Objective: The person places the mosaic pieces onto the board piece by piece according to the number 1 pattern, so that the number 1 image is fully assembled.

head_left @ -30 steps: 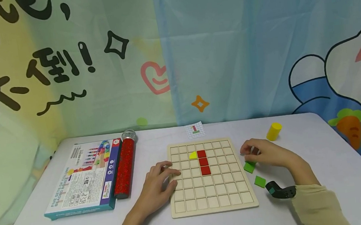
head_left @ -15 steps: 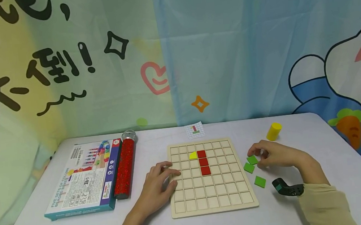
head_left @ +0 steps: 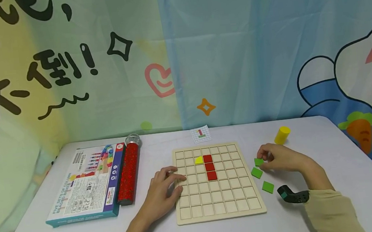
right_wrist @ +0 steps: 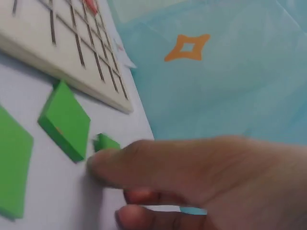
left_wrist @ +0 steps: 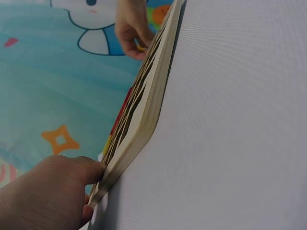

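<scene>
A wooden grid board [head_left: 228, 205] lies on the table. It holds a yellow piece [head_left: 199, 160] and a column of red squares [head_left: 210, 167]. My left hand [head_left: 164, 189] rests at the board's left edge, fingertips on its border and thumb against the side, as the left wrist view [left_wrist: 48, 191] also shows. To the right of the board my right hand [head_left: 282, 157] pinches a small green square tile [head_left: 258, 161] between thumb and fingers. Close by lie two more green tiles, one nearer the board [head_left: 257, 172] and one nearer me [head_left: 268, 187]. In the right wrist view, my thumb partly hides the pinched tile [right_wrist: 106, 142].
A yellow cylinder [head_left: 282, 135] stands behind my right hand. Beyond the board lies a small printed pattern card [head_left: 201, 134]. On the left are a flat box [head_left: 83, 182] and a red glittery microphone [head_left: 129, 172]. A printed cloth [head_left: 213, 53] hangs behind the table.
My right hand drew back to the right, uncovering the green tiles, then came slightly left again with its fingers around the farthest one. That tile has turned a little. The left hand stays still.
</scene>
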Motion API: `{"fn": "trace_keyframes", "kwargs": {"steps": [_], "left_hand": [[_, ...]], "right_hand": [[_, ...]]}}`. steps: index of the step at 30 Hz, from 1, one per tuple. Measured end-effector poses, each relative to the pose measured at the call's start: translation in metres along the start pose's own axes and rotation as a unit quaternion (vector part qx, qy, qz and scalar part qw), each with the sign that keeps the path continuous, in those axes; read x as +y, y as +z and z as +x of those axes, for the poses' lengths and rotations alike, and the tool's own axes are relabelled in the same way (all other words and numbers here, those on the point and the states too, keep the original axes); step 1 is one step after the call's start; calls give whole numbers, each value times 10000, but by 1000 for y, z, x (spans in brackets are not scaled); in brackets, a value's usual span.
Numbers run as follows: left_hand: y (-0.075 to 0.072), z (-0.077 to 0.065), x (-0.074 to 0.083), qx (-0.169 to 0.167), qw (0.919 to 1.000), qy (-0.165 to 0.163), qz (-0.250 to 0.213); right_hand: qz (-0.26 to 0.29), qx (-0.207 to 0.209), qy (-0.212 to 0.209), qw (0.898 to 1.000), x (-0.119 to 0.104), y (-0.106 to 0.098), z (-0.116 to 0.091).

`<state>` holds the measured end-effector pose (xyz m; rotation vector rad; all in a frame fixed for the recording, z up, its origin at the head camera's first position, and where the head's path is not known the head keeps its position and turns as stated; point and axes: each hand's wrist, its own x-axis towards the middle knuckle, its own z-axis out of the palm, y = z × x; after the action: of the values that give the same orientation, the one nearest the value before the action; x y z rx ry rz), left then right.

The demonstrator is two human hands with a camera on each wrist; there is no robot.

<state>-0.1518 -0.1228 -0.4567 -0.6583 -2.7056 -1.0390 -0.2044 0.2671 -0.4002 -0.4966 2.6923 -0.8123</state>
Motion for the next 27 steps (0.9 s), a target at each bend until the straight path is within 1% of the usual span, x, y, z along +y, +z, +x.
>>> {"fn": "trace_keyframes", "kwargs": {"steps": [7,15,27], "left_hand": [[0,0,0,-31,10000,-36,-40],[0,0,-1,-58,10000,-32,-18],[0,0,-1,-54,10000,-5,-22]], "right_hand": [[-84,111,26,9999,-3,1,2],[113,168,-151,9997,-11,8,8],[138,387,-474,9980,-23,20,13]]}}
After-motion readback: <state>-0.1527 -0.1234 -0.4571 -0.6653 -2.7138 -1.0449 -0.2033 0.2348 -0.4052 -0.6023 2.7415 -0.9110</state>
